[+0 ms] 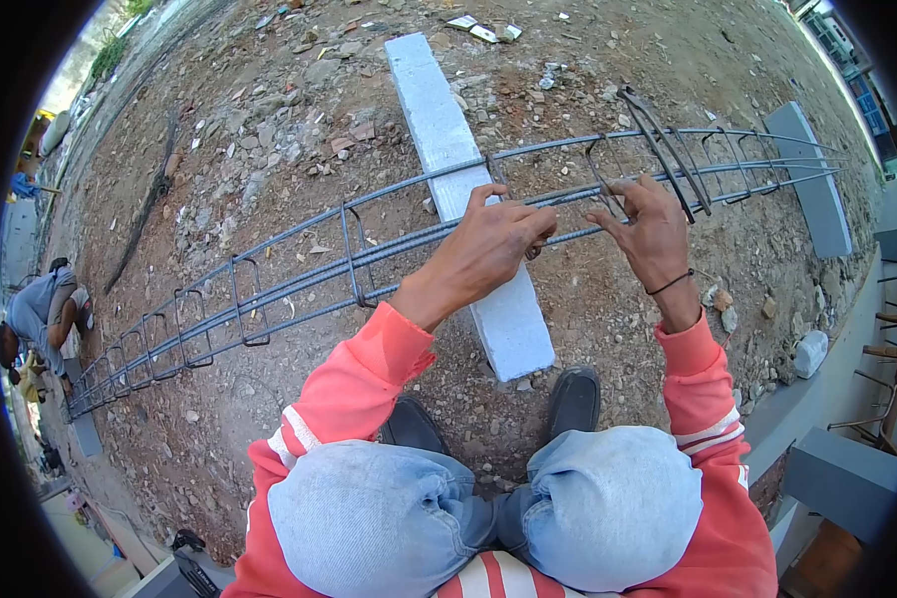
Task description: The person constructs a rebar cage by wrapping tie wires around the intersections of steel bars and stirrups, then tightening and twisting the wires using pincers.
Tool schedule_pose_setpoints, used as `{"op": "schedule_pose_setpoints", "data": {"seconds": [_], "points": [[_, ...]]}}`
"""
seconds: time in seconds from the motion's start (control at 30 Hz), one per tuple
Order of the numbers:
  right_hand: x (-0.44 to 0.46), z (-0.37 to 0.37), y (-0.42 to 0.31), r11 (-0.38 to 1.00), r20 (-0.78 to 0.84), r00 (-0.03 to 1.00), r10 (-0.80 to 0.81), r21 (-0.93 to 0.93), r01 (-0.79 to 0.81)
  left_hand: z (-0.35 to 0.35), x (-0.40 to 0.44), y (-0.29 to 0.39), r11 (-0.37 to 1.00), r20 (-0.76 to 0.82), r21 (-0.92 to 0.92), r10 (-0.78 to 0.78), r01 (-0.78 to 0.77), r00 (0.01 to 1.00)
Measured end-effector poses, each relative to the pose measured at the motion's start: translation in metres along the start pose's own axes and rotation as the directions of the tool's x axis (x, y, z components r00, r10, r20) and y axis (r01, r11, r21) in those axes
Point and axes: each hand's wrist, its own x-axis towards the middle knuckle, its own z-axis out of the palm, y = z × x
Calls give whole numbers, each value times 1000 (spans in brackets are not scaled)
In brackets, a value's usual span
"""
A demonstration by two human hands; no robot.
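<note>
A long cage of steel reinforcing bars point(299, 277) crosses the view, ringed by several bent stirrups point(352, 254). It passes over a pale concrete block point(434, 110) in front of my feet. Over the block, my left hand point(498, 244) is closed at the bars, fingers curled; what they grip is hidden. To its right, my right hand point(650, 234) is closed beside a stirrup, thumb and fingers close together. Whatever it pinches is too small to make out. Just beyond the right hand, a dark bent metal piece point(663, 149) leans across the bars.
A grey block point(812, 184) lies under the cage's right end. At the far left another person point(45, 314) crouches by the other end. Rubble and stones point(339, 130) litter the dirt. Grey beams point(847, 478) stand at the lower right.
</note>
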Motion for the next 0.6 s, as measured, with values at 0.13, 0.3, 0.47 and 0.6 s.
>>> {"op": "schedule_pose_setpoints", "data": {"seconds": [0.13,0.3,0.47,0.6], "points": [[10,-3,2,992,136,990,27,115,-43,1,-1,0,1000,-13,-12,-20,19,1000],[24,27,17,965,37,964,-262,21,261,3,-2,5,1000,-79,16,9,-8,997],[18,19,-3,986,467,884,1,-149,78,3,0,13,1000,-91,1,-12,12,996],[2,47,3,968,456,888,-60,-191,163,1,1,15,998,-59,17,-63,64,996]]}}
